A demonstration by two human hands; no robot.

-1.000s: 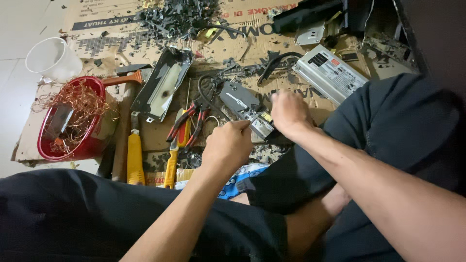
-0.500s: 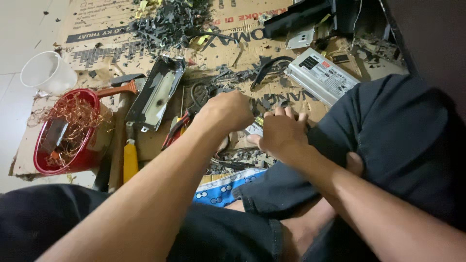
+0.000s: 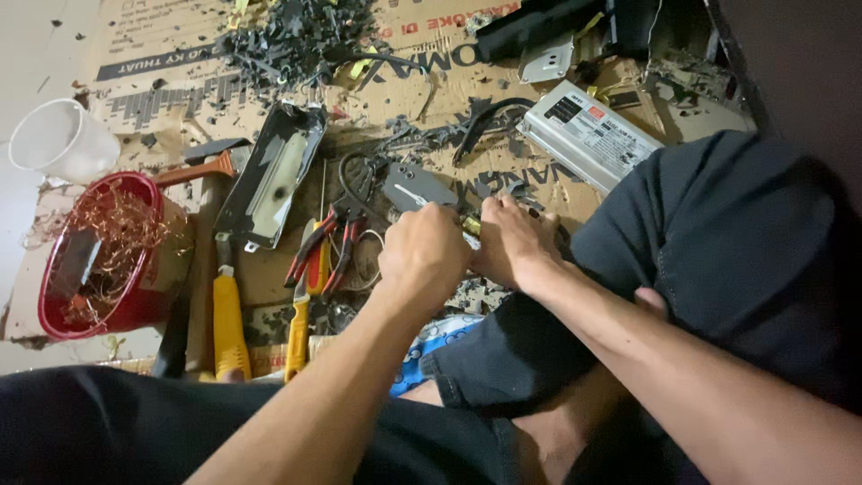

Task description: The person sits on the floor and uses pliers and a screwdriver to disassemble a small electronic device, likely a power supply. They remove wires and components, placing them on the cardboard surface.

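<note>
My left hand (image 3: pixel 424 254) and my right hand (image 3: pixel 508 241) meet over a small grey metal electronic unit (image 3: pixel 418 189) lying on the cardboard sheet (image 3: pixel 162 99). Both hands close their fingers on its near end, where a bit of yellow shows between them. What exactly each finger pinches is hidden by the hands. Red-handled pliers (image 3: pixel 325 250) lie just left of my left hand.
A red bowl of copper wire (image 3: pixel 99 256) and a white plastic cup (image 3: pixel 61 139) stand at the left. A black metal casing (image 3: pixel 269 175), yellow-handled tools (image 3: pixel 229 319), a silver power supply box (image 3: pixel 588 135) and a heap of black scraps (image 3: pixel 296 36) lie around. My dark-clad legs fill the foreground.
My left hand has moved up and right to join my right hand on the grey unit. The view has shifted slightly; both hands now sit close together.
</note>
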